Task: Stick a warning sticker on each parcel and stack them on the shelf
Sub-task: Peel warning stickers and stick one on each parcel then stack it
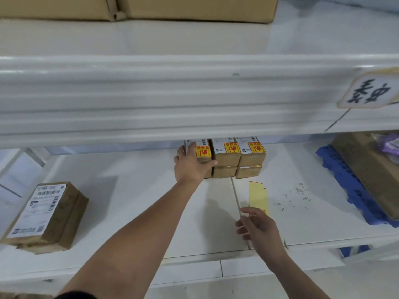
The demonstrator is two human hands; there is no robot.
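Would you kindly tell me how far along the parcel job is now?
Done: two stickered brown parcels top the stack at the back of the white shelf. In hand: the left hand grips a third stickered parcel beside them; the right hand hovers by the yellow sticker sheet. Left: the white-labelled brown parcel at left shows no sticker.

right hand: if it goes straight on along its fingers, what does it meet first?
Most likely the yellow sticker sheet, lying flat on the shelf just ahead of the right hand. The fingertips overlap the sheet's near end in this view, but the hand's height above it is unclear.
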